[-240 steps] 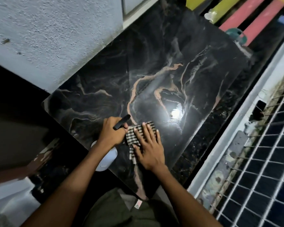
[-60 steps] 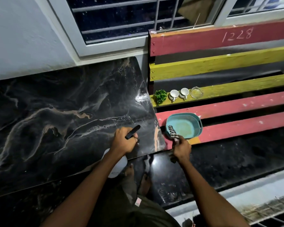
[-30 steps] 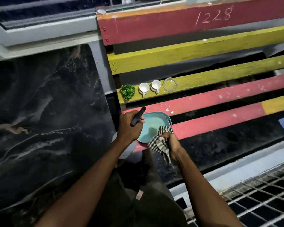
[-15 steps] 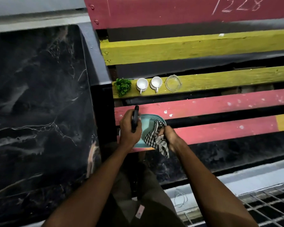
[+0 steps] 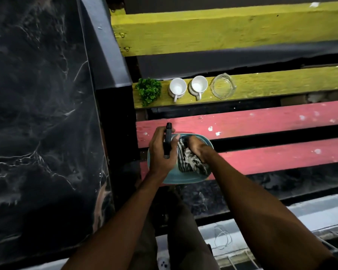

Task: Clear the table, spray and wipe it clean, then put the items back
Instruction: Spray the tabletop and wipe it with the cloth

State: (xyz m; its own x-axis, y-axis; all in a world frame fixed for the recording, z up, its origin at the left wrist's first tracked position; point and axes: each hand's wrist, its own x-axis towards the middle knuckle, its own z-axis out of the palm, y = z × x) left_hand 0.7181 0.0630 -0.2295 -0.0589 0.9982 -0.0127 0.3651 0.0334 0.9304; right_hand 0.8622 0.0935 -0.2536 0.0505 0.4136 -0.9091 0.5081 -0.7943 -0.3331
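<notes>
Checked cloth (image 5: 185, 160) in right hand (image 5: 196, 147)

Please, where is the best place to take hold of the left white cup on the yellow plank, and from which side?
Take the left white cup by its handle, which points toward the person, so come from the near side. The green plant and the second cup stand close on either side, so a sideways approach looks tight.

yellow and red bench slats (image 5: 261, 121), dark floor (image 5: 213, 197)
</notes>
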